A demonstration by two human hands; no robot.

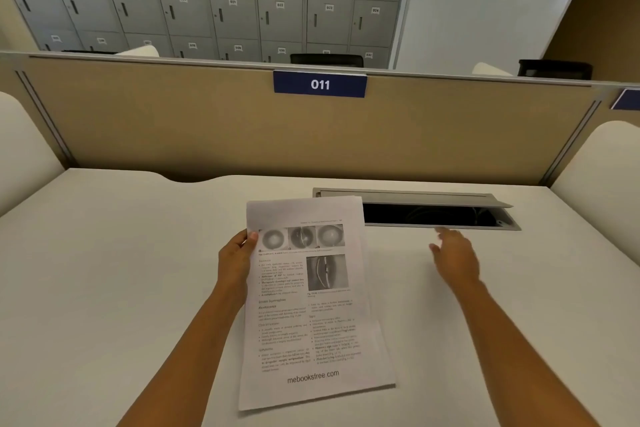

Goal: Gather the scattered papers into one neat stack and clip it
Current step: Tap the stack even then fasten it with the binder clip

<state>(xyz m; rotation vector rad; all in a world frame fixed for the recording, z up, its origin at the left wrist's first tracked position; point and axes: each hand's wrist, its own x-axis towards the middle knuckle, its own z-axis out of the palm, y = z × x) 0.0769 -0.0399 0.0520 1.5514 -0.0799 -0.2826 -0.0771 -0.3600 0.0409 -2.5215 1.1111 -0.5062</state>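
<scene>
Over the pale worktop point(121, 253), the left hand point(235, 263) pinches the stack of papers point(311, 305) at its left edge, thumb on top. Right of the papers, the right hand point(453, 256) hovers empty, fingers point(441, 230) loosely spread, just before the open cable tray point(433, 215).

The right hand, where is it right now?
In the head view, the right hand hovers open over the white desk, right of the papers held by the left hand, just before the open cable tray.
</scene>
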